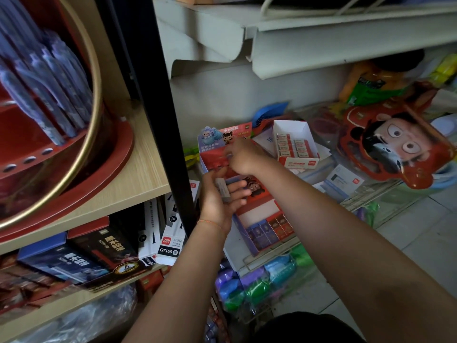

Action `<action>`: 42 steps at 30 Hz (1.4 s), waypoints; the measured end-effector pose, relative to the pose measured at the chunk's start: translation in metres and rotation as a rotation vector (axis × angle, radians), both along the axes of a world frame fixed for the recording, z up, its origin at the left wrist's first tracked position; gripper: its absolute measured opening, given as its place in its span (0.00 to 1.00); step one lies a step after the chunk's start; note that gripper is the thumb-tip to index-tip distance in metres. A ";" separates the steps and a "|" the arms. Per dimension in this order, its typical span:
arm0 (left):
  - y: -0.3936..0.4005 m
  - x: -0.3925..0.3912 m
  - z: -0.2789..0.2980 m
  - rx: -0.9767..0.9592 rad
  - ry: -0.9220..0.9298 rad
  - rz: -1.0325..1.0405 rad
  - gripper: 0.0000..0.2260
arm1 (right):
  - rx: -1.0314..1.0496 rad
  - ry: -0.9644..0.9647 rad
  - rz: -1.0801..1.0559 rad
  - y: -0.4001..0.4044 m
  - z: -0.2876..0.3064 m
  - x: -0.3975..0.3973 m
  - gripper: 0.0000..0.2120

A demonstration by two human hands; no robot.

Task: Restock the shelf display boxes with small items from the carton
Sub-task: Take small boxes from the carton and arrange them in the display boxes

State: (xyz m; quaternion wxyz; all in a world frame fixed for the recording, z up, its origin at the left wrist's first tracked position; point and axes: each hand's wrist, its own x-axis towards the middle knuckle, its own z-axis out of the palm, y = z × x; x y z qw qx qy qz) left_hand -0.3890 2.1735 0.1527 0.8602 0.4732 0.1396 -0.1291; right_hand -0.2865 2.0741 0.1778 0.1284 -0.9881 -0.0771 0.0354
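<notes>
- Left hand [217, 194], palm up, fingers curled round a small grey item [223, 190], low over the red box [247, 189].
- Right hand [243, 155] reaches into the box, fingertips pinched together; what they hold is too blurred to tell.

I count two display boxes in front of me: one red display box [247, 184] and one white display box [294, 144]. My left hand [220, 196] holds one grey eraser [222, 189]. Two hands, with my right hand [243, 155].

"GT165" + "deli" on white pen box [170, 246]; red "deli" logo on white eraser box [300, 162].
</notes>
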 end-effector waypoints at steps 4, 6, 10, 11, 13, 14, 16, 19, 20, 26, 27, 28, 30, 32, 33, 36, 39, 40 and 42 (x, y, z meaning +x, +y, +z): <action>0.002 -0.006 0.009 -0.212 0.009 -0.050 0.23 | 0.469 -0.063 -0.028 -0.009 0.029 -0.030 0.14; 0.002 -0.009 0.014 -0.245 -0.010 -0.092 0.27 | 0.534 -0.011 -0.019 -0.015 0.045 -0.055 0.11; -0.003 -0.013 0.025 -0.220 -0.068 -0.140 0.31 | 0.377 0.200 0.058 -0.023 0.052 -0.097 0.14; -0.005 -0.015 0.028 -0.222 -0.063 -0.144 0.31 | 0.414 0.220 0.057 -0.024 0.050 -0.105 0.13; -0.011 -0.020 0.034 -0.215 -0.088 -0.191 0.32 | 0.548 0.202 0.034 -0.029 0.050 -0.117 0.08; -0.015 -0.022 0.036 -0.199 -0.112 -0.223 0.31 | 0.603 0.175 -0.001 -0.036 0.050 -0.122 0.07; -0.026 -0.028 0.042 -0.088 -0.138 -0.264 0.25 | 0.699 0.096 -0.120 -0.057 0.048 -0.128 0.08; -0.050 -0.033 0.037 0.333 -0.221 -0.215 0.09 | 0.795 -0.024 -0.376 -0.104 0.037 -0.136 0.05; -0.060 -0.032 0.030 0.503 -0.312 -0.208 0.07 | 0.795 -0.077 -0.429 -0.120 0.031 -0.136 0.03; -0.113 -0.030 -0.020 1.171 -0.724 -0.342 0.16 | 0.657 -0.193 -0.593 -0.179 0.001 -0.126 0.11; -0.118 -0.029 -0.022 1.221 -0.738 -0.365 0.18 | 0.631 -0.170 -0.591 -0.182 -0.002 -0.124 0.10; -0.121 -0.028 -0.024 1.278 -0.754 -0.382 0.19 | 0.607 -0.160 -0.566 -0.185 -0.005 -0.122 0.11; -0.124 -0.023 -0.029 1.383 -0.791 -0.394 0.21 | 0.555 -0.168 -0.497 -0.190 -0.012 -0.117 0.13; -0.124 -0.021 -0.033 1.415 -0.810 -0.402 0.22 | 0.493 -0.121 -0.470 -0.195 -0.016 -0.116 0.13; -0.124 -0.019 -0.034 1.410 -0.812 -0.399 0.23 | 0.471 -0.093 -0.464 -0.196 -0.017 -0.116 0.12; -0.123 -0.016 -0.038 1.416 -0.824 -0.402 0.22 | 0.530 -0.048 -0.451 -0.199 -0.028 -0.114 0.16; -0.123 -0.016 -0.040 1.494 -0.876 -0.461 0.17 | 0.568 -0.101 -0.513 -0.198 -0.038 -0.115 0.13; -0.123 -0.016 -0.041 1.524 -0.889 -0.481 0.16 | 0.583 -0.114 -0.535 -0.198 -0.041 -0.115 0.11; -0.122 -0.018 -0.043 1.580 -0.908 -0.504 0.15 | 0.551 -0.129 -0.545 -0.196 -0.044 -0.117 0.08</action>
